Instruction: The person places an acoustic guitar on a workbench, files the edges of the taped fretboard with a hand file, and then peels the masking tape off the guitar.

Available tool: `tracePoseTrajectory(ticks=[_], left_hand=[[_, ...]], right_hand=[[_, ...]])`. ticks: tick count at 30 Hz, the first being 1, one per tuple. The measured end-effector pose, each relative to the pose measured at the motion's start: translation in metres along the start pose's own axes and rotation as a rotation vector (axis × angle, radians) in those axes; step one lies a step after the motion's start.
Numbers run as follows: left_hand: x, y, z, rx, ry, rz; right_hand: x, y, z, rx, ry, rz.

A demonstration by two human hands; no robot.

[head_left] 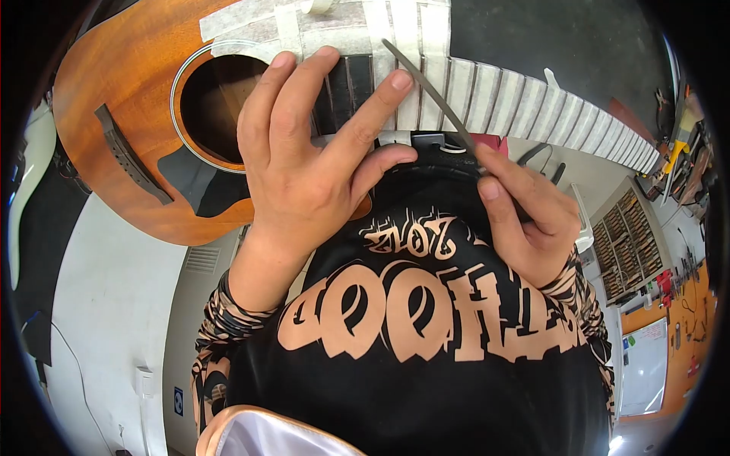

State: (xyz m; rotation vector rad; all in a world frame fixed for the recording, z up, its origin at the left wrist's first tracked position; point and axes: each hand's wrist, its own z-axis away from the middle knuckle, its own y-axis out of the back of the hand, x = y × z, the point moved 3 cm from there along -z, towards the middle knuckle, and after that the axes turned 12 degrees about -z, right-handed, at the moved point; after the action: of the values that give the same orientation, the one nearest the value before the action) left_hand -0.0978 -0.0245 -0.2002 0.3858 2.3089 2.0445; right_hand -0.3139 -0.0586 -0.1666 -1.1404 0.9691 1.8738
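An acoustic guitar (144, 53) lies across the top of the view, its body to the left and neck to the right. Strips of masking tape (494, 99) cover the fretboard between the frets; a short dark stretch of fretboard (350, 95) near the sound hole is bare. My left hand (304, 144) rests palm down there with fingers spread, the index fingertip on the taped fretboard. In my right hand (532, 213) is a thin metal file (433, 91), pinched at its near end. It slants up and left over the frets, its tip near the tape on the body.
The guitar's bridge (133, 156) and black pickguard (201, 182) are left of my left hand. A dark work surface (563, 34) lies beyond the neck. At the right are pliers (661, 102), other tools and a rack of small items (631, 239).
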Motion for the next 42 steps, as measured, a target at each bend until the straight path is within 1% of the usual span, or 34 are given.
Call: tracePoseTrajectory(ticks=[2,4,5,6,8,9,10,12,15,17,18,21,22,23,26,30,33,35,36,38,39,42], left_hand=[[0.001,0.0,0.0,-0.015,0.009,-0.005],[0.001,0.0,-0.001,-0.017,0.003,-0.001],[0.0,0.0,-0.001,-0.021,-0.003,0.001],[0.0,0.0,0.0,-0.021,-0.003,0.004],[-0.001,-0.001,0.0,-0.007,-0.015,0.004],[-0.001,-0.001,0.0,-0.007,-0.015,0.006],[0.0,-0.001,-0.001,-0.008,-0.015,0.007],[-0.001,-0.001,0.0,-0.008,-0.015,0.009],[-0.001,-0.003,0.0,0.002,-0.015,0.01],[-0.001,-0.002,0.0,0.0,-0.008,0.011],[-0.001,-0.001,0.0,0.001,-0.008,0.007],[0.001,-0.001,0.001,-0.007,0.001,0.024],[0.002,0.0,0.001,-0.015,-0.001,0.02],[0.001,-0.001,-0.001,-0.014,-0.004,0.012],[0.0,-0.001,-0.001,-0.004,-0.01,0.008],[-0.003,0.001,0.003,-0.002,-0.011,-0.006],[-0.004,0.006,0.004,-0.021,0.012,-0.047],[-0.007,0.008,0.006,-0.037,0.049,-0.089],[-0.007,0.007,0.007,-0.049,0.051,-0.101],[-0.011,0.003,0.009,-0.025,0.043,-0.017],[-0.013,0.002,0.01,-0.025,0.045,-0.018],[-0.012,0.002,0.011,-0.007,0.041,-0.01]], right_hand=[[-0.005,-0.004,-0.009,0.008,-0.009,0.047],[-0.01,-0.005,-0.019,-0.055,0.09,0.149],[-0.009,-0.004,-0.02,-0.078,0.173,0.226],[-0.01,-0.002,-0.018,-0.078,0.171,0.228],[-0.014,0.004,-0.01,0.005,0.171,0.166],[-0.012,0.01,-0.003,-0.014,0.104,0.174],[-0.011,0.012,0.005,-0.014,0.104,0.174],[-0.004,0.012,0.016,0.032,-0.014,0.074],[-0.003,0.003,0.004,0.033,0.002,0.084],[-0.008,-0.003,-0.005,-0.03,-0.1,0.071],[-0.007,-0.005,-0.008,-0.03,-0.097,0.069],[-0.007,-0.009,-0.016,-0.03,0.186,0.217],[-0.008,-0.008,-0.012,-0.028,0.179,0.215],[-0.009,-0.006,-0.007,0.016,0.226,0.236],[-0.009,0.002,0.011,0.091,0.23,0.165],[-0.004,0.013,0.023,0.011,-0.007,0.071],[0.002,0.012,0.017,-0.051,-0.046,-0.05],[0.006,0.007,0.012,-0.053,-0.137,-0.109],[0.008,0.006,0.012,-0.063,-0.14,-0.123],[0.013,0.003,0.008,-0.057,-0.104,-0.164],[0.013,0.002,0.009,-0.06,-0.154,-0.17],[0.008,-0.005,0.008,-0.059,-0.143,-0.132]])
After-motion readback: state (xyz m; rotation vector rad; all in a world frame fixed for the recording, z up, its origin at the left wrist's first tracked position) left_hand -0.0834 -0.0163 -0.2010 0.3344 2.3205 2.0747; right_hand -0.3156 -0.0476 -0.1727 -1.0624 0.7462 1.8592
